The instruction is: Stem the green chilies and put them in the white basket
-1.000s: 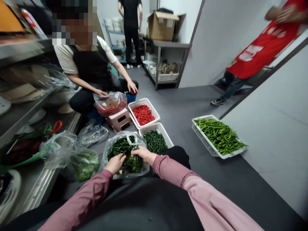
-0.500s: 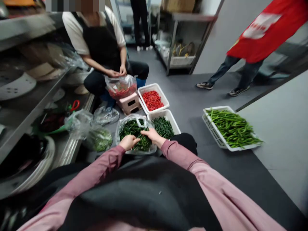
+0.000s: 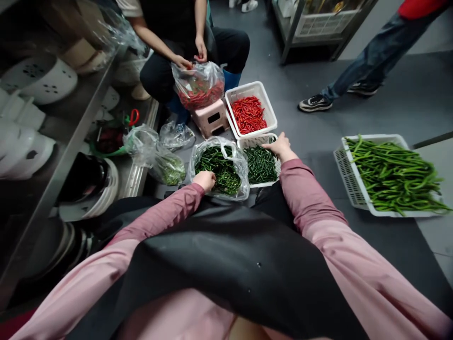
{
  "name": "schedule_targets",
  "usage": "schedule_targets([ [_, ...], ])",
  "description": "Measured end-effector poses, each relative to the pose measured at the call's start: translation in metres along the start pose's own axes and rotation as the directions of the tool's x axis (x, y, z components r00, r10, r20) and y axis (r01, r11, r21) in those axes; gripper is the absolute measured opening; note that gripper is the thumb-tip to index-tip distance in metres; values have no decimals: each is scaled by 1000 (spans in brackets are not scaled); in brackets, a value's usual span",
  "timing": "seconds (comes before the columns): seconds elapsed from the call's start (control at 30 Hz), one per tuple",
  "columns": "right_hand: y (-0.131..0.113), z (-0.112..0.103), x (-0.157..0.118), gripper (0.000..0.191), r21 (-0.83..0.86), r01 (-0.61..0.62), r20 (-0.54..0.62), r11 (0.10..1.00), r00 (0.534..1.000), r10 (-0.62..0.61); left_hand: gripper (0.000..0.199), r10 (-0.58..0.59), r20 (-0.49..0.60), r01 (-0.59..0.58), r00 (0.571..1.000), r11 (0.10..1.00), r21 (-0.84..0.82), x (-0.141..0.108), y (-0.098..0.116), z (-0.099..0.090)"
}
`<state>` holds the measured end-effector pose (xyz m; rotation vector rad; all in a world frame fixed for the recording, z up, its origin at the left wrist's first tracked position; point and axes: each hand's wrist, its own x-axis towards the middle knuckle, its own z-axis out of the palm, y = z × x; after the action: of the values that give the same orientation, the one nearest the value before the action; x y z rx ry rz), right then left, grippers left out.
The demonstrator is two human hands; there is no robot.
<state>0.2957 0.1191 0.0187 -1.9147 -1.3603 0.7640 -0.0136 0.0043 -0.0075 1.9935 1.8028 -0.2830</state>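
Since half a second ago, the right hand (image 3: 279,147) has left the clear bag (image 3: 243,177) and gone over to the smaller white basket (image 3: 254,140) beside it; the left hand (image 3: 204,180) stays at the bag's near left edge; the view has also tilted downward. Right thumb points leftward, over the dark green chilies (image 3: 261,165) in this basket; whether a chili is between the fingers, I cannot tell. Left fingers are curled narrowly, pointing right into the bag; whether they pinch something, I also cannot tell. Bag's mouth opens upward; the loose green chilies (image 3: 214,158) inside lie at mixed angles, their long axes crossing; those in the basket are thin and also point many ways. Just behind, the red chilies (image 3: 248,114) fill part of another white basket (image 3: 267,105); a co-worker's hands (image 3: 191,56) are at a bag of red chilies (image 3: 201,89) on a pink stool (image 3: 210,118).
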Motion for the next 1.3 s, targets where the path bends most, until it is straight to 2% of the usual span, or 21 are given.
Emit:
schedule_targets([
  [0.03, 0, 0, 3, 86, -50, -42, -15, 998, 999, 42, 30, 35, -11, -35, 999, 998, 45, -1, 2, 4],
  [0.07, -2, 3, 2, 84, -66, -49, -23, 997, 999, 48, 29, 72, 2, -72, 997, 994, 81, -1, 4, 10],
  [0.1, -8, 6, -4, 73, -44, -6, -8, 999, 1000, 5, 29, 97, 37, -101, 995, 989, 104, -1, 8, 15],
  [0.17, -23, 17, -25, 44, 93, 177, 59, 980, 981, -183, 31, 92, 127, -109, 988, 985, 131, 2, 15, 27],
  [0.23, -39, 31, -55, 30, 225, 249, 171, 942, 942, -289, 34, 63, 169, -90, 984, 984, 155, 6, 21, 34],
  [0.3, -49, 44, -87, 26, 283, 231, 344, 931, 882, -323, 34, 46, 154, -75, 987, 980, 182, 10, 24, 38],
  [0.37, -51, 55, -113, 20, 233, 225, 484, 946, 817, -314, 34, 16, 169, -48, 985, 981, 186, 13, 20, 39],
  [0.43, -47, 62, -127, 16, 132, 274, 555, 952, 776, -301, 34, -14, 219, -17, 976, 990, 142, 14, 13, 41],
  [0.5, -41, 66, -131, 15, 39, 328, 568, 944, 770, -291, 35, -17, 237, -1, 971, 997, 76, 12, 4, 44],
  [0.63, -33, 70, -123, 16, -98, 361, 543, 927, 800, -254, 34, -9, 160, 3, 987, 999, 37, 4, -8, 54],
  [0.73, -31, 73, -123, 16, -151, 415, 560, 897, 784, -268, 33, 53, 136, -61, 989, 997, 55, -2, -8, 58],
  [0.87, -30, 77, -130, 16, -180, 498, 612, 848, 732, -300, 43, 188, 220, -219, 957, 967, 129, -6, -2, 61],
  [1.03, -27, 78, -129, 14, -208, 511, 618, 834, 730, -292, 33, 174, 264, -231, 949, 951, 204, 0, 4, 58],
  [1.1, -26, 78, -127, 14, -206, 504, 608, 839, 738, -294, 30, 176, 225, -211, 958, 967, 144, 4, 0, 54],
  [1.17, -25, 78, -126, 13, -187, 500, 599, 846, 740, -305, 27, 161, 167, -165, 973, 986, 10, 6, -7, 48],
  [1.23, -25, 80, -125, 11, -133, 476, 597, 869, 739, -313, 24, 149, 150, -116, 977, 970, -213, 6, -13, 38],
  [1.3, -26, 82, -126, 10, -64, 374, 618, 925, 743, -258, 22, 139, 153, -53, 978, 886, -461, 5, -16, 26],
])
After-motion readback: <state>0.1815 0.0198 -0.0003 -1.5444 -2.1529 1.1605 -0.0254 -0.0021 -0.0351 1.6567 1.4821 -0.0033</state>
